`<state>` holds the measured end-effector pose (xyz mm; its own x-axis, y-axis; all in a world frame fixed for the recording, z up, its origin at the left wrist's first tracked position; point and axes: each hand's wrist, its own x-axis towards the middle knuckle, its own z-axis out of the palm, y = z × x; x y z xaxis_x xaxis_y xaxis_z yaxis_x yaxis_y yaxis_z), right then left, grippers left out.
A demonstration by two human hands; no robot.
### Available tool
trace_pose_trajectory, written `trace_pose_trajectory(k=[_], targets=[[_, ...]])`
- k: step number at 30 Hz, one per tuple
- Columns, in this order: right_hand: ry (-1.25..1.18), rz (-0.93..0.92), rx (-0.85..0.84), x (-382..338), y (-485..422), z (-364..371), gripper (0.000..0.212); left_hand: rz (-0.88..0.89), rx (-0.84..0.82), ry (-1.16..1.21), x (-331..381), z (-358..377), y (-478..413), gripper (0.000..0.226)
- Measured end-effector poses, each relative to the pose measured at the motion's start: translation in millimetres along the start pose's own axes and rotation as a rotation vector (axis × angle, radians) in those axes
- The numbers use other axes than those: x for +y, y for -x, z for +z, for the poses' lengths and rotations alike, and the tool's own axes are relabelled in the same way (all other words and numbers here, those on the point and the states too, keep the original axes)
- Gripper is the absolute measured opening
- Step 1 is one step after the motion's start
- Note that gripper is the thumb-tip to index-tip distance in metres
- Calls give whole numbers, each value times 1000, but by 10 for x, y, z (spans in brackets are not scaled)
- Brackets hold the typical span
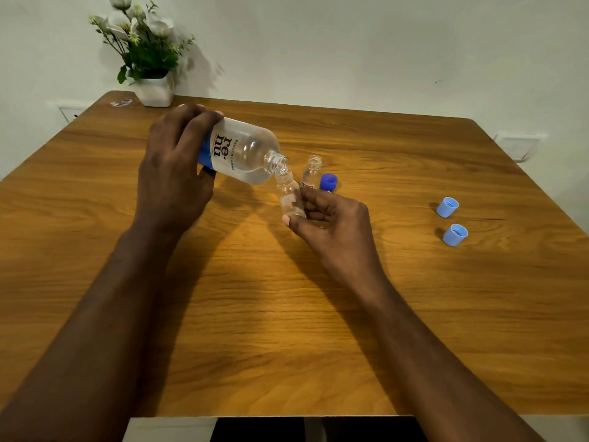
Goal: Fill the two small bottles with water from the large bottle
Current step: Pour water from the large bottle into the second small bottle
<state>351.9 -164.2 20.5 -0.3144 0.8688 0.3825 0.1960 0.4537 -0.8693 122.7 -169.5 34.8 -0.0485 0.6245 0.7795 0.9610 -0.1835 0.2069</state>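
Blue caps (pixel 328 182) (pixel 447 207) (pixel 455 234) 3; small bottles (pixel 290 199) (pixel 312 173) 2; large bottle (pixel 245 151) 1

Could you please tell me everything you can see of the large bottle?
The large bottle is clear plastic, white-and-blue label, threaded neck uncapped. The left hand grips its base, tilting it nearly flat above the table, mouth at the mouth of the small bottle in the right hand. Water lies along its lower side.

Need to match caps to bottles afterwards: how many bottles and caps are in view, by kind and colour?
Large bottle: 1
Small bottles: 2
Dark blue cap: 1
Light blue caps: 2
Total: 6
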Motion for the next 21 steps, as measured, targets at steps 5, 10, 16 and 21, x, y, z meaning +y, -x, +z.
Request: trace_pose_trajectory(k=[5,10,16,21], targets=[[3,-4,-2,-2,-1,-2,35,-3,2,-5,3,-4,2,56],[2,-6,-6,7,0,4,36,-1,5,-8,2,-4,3,56],[-4,-3,-9,15,7,10,34,14,17,-11,-7,-3,2,56],[-7,5,-6,11,-1,15,35,16,12,-10,-6,5,8,56]])
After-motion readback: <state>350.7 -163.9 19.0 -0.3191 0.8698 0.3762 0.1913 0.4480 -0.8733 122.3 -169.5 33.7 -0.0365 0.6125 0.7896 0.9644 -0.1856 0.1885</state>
